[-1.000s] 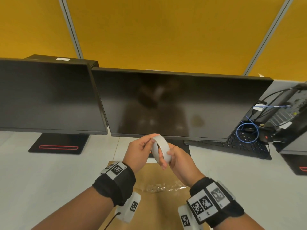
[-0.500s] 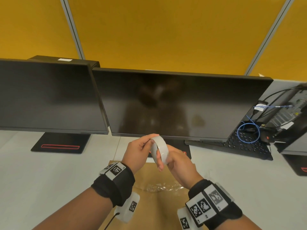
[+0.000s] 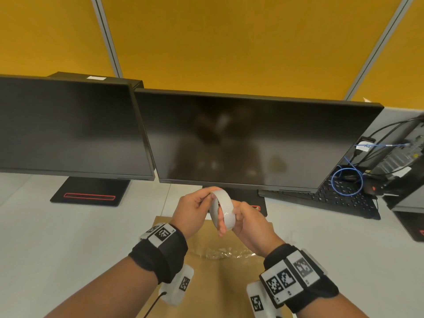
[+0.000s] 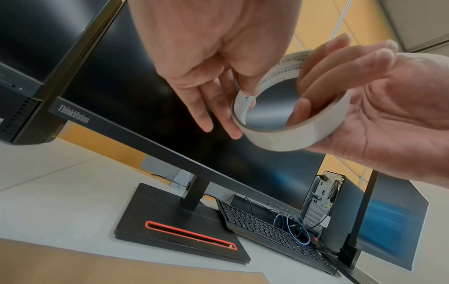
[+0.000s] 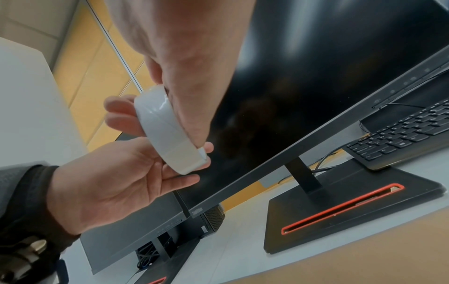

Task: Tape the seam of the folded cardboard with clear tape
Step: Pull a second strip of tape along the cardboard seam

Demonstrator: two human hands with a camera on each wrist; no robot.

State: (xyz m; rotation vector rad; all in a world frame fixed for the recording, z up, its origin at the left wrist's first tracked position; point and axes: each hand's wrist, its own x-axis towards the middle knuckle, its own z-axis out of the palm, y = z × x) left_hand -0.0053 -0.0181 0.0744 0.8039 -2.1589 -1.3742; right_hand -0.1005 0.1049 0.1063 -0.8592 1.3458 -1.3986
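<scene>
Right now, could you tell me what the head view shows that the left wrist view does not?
Only the head view shows the crumpled clear tape lying on the cardboard, and a second monitor to the left. Only the left wrist view shows printed lettering inside the tape roll and fingers hooked through its core. Both show the left hand and right hand holding the roll before the middle monitor.

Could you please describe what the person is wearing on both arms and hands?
Both forearms are bare, and the hands wear no gloves. Each wrist has a black fabric band carrying white blocks printed with black square-pattern markers. A white marked block hangs below the left wrist, with a thin black cable trailing from it.
</scene>
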